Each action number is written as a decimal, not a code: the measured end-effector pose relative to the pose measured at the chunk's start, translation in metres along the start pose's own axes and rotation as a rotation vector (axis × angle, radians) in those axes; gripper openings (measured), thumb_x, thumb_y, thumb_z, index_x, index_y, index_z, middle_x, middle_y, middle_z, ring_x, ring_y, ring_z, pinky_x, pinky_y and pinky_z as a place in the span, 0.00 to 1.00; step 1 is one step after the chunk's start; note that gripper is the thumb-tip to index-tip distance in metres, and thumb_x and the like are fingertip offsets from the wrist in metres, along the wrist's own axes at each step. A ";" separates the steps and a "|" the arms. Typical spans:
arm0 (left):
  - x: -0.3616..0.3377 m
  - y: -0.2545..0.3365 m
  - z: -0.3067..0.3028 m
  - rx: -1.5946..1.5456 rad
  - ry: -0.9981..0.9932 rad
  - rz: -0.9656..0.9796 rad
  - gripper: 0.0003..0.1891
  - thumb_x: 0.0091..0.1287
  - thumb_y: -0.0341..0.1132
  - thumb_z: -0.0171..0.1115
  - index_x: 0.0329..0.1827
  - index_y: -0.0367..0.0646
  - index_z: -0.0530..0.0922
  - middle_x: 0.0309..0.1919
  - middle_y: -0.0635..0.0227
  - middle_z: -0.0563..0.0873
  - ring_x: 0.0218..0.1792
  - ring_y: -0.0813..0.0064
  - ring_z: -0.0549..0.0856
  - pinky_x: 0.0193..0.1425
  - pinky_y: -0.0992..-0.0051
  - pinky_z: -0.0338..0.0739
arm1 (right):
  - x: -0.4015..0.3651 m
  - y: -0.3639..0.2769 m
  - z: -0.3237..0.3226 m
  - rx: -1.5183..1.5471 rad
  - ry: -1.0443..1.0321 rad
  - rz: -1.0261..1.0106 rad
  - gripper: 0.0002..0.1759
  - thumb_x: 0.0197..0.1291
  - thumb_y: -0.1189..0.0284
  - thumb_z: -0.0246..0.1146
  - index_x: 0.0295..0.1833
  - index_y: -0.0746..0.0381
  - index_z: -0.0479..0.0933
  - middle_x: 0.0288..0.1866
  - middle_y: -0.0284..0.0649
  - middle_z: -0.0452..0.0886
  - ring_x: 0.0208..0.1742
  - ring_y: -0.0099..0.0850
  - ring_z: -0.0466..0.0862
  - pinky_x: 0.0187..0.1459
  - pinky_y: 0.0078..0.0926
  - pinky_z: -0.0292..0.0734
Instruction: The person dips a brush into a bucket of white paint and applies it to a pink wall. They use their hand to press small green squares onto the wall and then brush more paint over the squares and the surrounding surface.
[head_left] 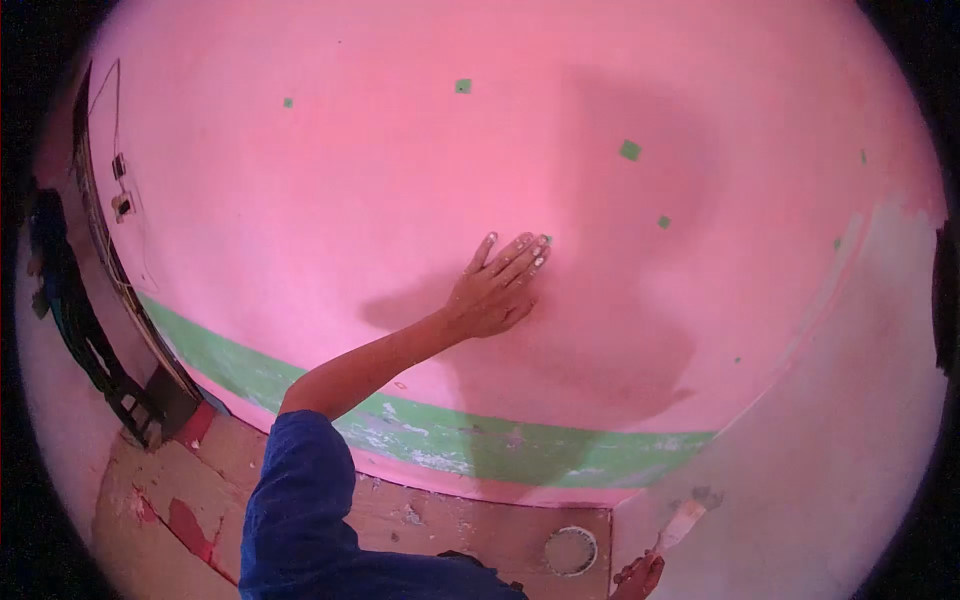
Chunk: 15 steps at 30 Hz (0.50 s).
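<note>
My left hand [497,285] lies flat against the pink wall [400,180], its fingers stretched out and flecked with white. At its fingertips a bit of a small green patch [548,239] shows; the fingers may cover more of it. Low at the right, my right hand [640,576] is closed around the handle of a paintbrush [682,524]. The brush points up and to the right, with a pale body and dark bristles. Several other green squares, such as one [629,150] up to the right, dot the wall.
A green band [400,425] with white scuffs runs along the wall's foot. Below it, a round container [594,552] stands on the brownish, paint-stained floor covering [470,520]. A grey-white wall [850,400] meets the pink one at right. Another person [70,290] stands at far left by a doorway.
</note>
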<state>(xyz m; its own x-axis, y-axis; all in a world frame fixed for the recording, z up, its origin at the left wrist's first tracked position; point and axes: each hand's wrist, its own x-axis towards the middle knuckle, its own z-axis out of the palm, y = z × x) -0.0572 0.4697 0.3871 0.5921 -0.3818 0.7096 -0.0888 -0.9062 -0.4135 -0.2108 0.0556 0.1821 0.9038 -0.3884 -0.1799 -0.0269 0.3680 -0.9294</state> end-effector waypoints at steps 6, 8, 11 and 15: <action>0.001 0.003 -0.006 -0.030 -0.005 0.021 0.35 0.64 0.49 0.52 0.70 0.38 0.57 0.71 0.59 0.57 0.73 0.65 0.54 0.72 0.46 0.40 | 0.035 -0.017 0.026 -0.092 -0.083 -0.098 0.07 0.65 0.70 0.54 0.47 0.58 0.70 0.28 0.27 0.69 0.22 0.18 0.66 0.22 0.16 0.62; -0.002 -0.002 -0.002 -0.047 -0.030 0.029 0.35 0.64 0.49 0.52 0.70 0.37 0.57 0.71 0.59 0.57 0.73 0.65 0.54 0.72 0.45 0.40 | 0.038 -0.019 0.036 -0.097 -0.078 -0.127 0.07 0.65 0.70 0.53 0.47 0.58 0.70 0.27 0.28 0.69 0.21 0.19 0.66 0.22 0.16 0.62; -0.003 -0.005 0.001 -0.048 -0.068 0.062 0.35 0.65 0.50 0.52 0.70 0.36 0.57 0.70 0.58 0.58 0.73 0.65 0.54 0.71 0.44 0.39 | 0.037 -0.011 0.038 -0.081 -0.059 -0.150 0.08 0.68 0.64 0.52 0.42 0.56 0.68 0.22 0.24 0.61 0.19 0.12 0.60 0.19 0.12 0.54; 0.014 -0.018 -0.007 0.045 -0.100 0.086 0.36 0.65 0.51 0.51 0.70 0.36 0.57 0.71 0.57 0.58 0.73 0.64 0.53 0.70 0.41 0.38 | 0.035 0.008 0.028 -0.055 -0.070 -0.163 0.08 0.69 0.65 0.52 0.43 0.57 0.68 0.22 0.24 0.62 0.19 0.13 0.61 0.19 0.14 0.56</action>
<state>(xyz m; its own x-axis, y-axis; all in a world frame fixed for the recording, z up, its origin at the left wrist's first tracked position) -0.0534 0.4799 0.4087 0.6606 -0.4358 0.6113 -0.1083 -0.8610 -0.4969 -0.1673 0.0691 0.1773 0.9256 -0.3785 -0.0039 0.1012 0.2574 -0.9610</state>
